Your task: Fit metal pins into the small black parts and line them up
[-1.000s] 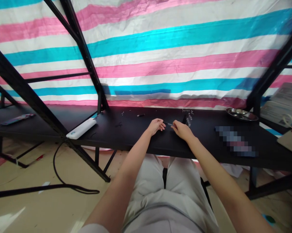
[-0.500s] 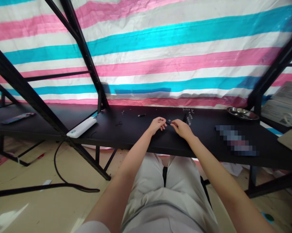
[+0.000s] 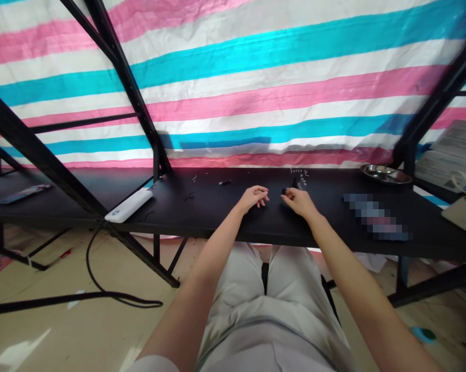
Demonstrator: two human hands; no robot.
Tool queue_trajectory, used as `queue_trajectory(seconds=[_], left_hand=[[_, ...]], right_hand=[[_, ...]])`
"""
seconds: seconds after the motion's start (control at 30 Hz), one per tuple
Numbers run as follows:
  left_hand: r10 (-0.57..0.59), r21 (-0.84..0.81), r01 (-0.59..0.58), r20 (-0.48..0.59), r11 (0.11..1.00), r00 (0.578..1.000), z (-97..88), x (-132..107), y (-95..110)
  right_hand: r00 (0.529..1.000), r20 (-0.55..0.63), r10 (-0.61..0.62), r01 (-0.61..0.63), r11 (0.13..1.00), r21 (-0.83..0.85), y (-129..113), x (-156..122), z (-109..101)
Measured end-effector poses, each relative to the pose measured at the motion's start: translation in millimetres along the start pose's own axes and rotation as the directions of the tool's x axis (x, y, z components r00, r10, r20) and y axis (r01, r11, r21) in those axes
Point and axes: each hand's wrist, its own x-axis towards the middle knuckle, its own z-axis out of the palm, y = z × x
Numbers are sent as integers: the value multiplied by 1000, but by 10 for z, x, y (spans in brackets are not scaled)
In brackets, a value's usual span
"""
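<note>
My left hand (image 3: 255, 198) hovers just over the black table (image 3: 171, 206), its fingers loosely bent and a little apart, with nothing visible in them. To its right, my right hand (image 3: 299, 201) is closed in a pinch on a small dark piece (image 3: 283, 191), too small to name. Just beyond the right hand are small clear pieces (image 3: 303, 182) in a row, beside a dark upright object (image 3: 295, 182) partly hidden by that hand. Tiny white bits (image 3: 298, 171) lie behind them. A short dark stick with a light end (image 3: 224, 182) lies left of my left hand.
A white oblong device (image 3: 130, 205) sits on the table at the left, by the black metal frame (image 3: 130, 85). At the right are a shiny metal dish (image 3: 386, 174) and a blurred-out flat item (image 3: 376, 218). Striped sheeting (image 3: 256, 98) hangs behind.
My hands have come apart. The right hand has moved right, towards the clear pieces, with a small dark piece in its fingertips. The left hand has stayed nearly in place and its fingers have loosened.
</note>
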Motion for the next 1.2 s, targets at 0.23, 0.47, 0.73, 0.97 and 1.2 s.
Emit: queue_trajectory(seconds=[0.23,0.47,0.73,0.97,1.2], left_hand=[[-15,25,15,-14,1000,1000,11,41,-49],[-21,54,22,-23,998,1000,24,34,-37],[-29,61,30,-23,998,999,32,30,-28],[-37,52,38,-28,998,999,28,31,-26],[-33,52,34,-30,998,999,26,28,-27]], right_hand=[[942,-124,313,-328,934,-138,168,-70,-163],[936,-90,339,-350,916,-197,160,-47,-134],[933,-67,354,-360,904,-231,153,2,-122],[915,-45,402,-401,888,-223,167,-21,-139],[907,-96,410,-420,897,-136,262,-81,-130]])
